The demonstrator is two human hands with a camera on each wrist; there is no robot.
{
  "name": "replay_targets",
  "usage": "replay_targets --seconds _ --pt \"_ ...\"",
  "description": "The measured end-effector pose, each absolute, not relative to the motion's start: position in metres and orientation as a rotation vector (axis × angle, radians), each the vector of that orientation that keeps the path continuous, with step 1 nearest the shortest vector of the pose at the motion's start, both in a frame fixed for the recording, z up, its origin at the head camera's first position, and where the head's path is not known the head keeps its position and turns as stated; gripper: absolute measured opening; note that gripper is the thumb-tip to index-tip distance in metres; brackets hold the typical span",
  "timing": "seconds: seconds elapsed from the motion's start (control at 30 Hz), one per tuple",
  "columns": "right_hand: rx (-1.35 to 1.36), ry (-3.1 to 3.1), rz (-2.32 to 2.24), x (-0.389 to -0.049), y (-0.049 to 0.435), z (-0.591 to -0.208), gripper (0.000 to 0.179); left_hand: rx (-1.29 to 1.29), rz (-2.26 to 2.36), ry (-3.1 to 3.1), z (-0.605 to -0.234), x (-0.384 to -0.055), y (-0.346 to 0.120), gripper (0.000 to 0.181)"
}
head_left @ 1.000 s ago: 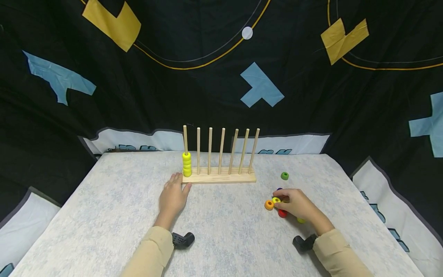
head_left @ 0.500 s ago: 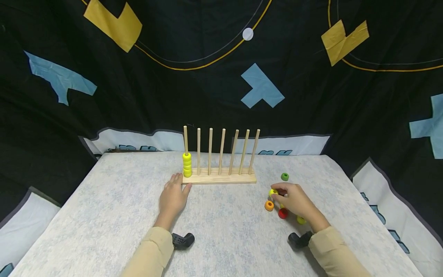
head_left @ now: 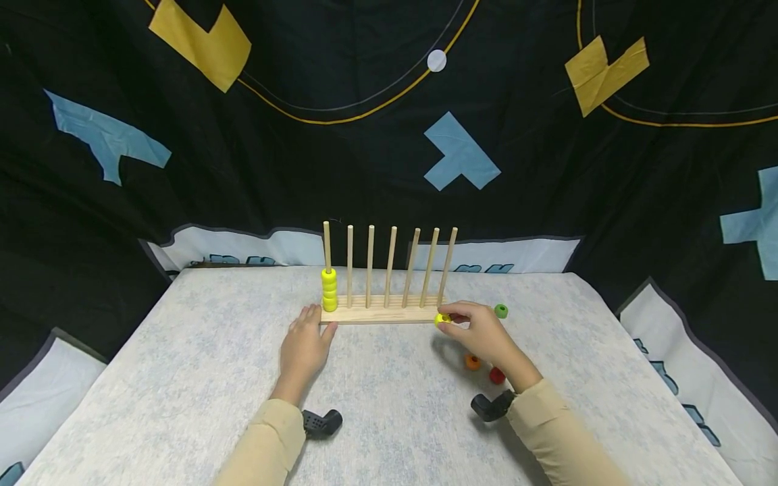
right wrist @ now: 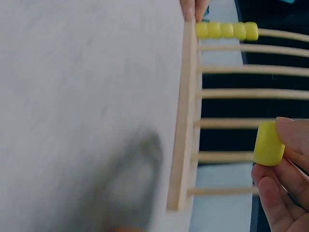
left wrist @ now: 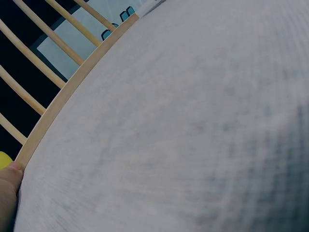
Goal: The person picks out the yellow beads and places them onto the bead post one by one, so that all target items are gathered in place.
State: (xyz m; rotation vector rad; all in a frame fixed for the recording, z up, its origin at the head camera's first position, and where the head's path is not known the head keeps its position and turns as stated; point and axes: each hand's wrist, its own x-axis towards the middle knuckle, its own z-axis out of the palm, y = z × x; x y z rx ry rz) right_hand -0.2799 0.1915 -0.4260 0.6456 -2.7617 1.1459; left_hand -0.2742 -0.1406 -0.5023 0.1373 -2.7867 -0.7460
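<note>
A wooden bead rack with a flat base (head_left: pixel 379 316) and a row of upright pegs stands toward the back of the table. Several yellow beads (head_left: pixel 329 290) are stacked on its leftmost peg. My left hand (head_left: pixel 302 347) rests at the base's left end, fingers fairly straight along the end and thumb at the front edge. Thumb and fingers of my right hand (head_left: pixel 486 337) pinch a loose yellow bead (right wrist: pixel 269 143), raised in front of the base's right end. In the right wrist view this bead overlaps the pegs nearest that end.
A green bead (head_left: pixel 501 311) lies on the table right of the rack. An orange bead (head_left: pixel 472 362) and a red bead (head_left: pixel 496 375) lie below the right hand, near its forearm. Behind the table hangs a black cloth (head_left: pixel 365 175).
My right hand has picked the yellow bead from the loose beads and carried it left and back to the rack's right end. The left hand stays at the base.
</note>
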Motion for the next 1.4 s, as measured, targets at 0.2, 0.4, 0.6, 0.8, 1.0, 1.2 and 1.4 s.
replay_targets --seconds 0.2,0.4,0.6,0.8,1.0,1.2,1.4 --pt "0.702 -2.742 1.235 -0.284 0.160 -0.417 0.031 0.142 -0.755 -2.787 -0.502 -0.275 -0.140 0.066" --pt "0.799 -2.693 1.269 -0.289 0.128 -0.406 0.030 0.140 -0.753 -2.795 -0.502 -0.274 -0.141 0.067" --pt "0.877 -2.670 1.267 -0.294 0.098 -0.392 0.029 0.130 -0.760 -2.785 -0.501 -0.274 -0.141 0.066" --pt "1.013 -2.641 1.179 -0.295 0.079 -0.374 0.030 0.133 -0.762 -2.785 -0.502 -0.273 -0.140 0.064" --pt "1.043 -2.659 1.119 -0.304 0.075 -0.355 0.029 0.126 -0.761 -2.774 -0.503 -0.273 -0.140 0.064" --pt "1.005 -2.665 1.109 -0.316 0.077 -0.335 0.030 0.132 -0.763 -2.767 -0.502 -0.273 -0.140 0.063" --pt "1.022 -2.611 1.033 -0.323 0.076 -0.316 0.030 0.131 -0.757 -2.777 -0.502 -0.274 -0.141 0.063"
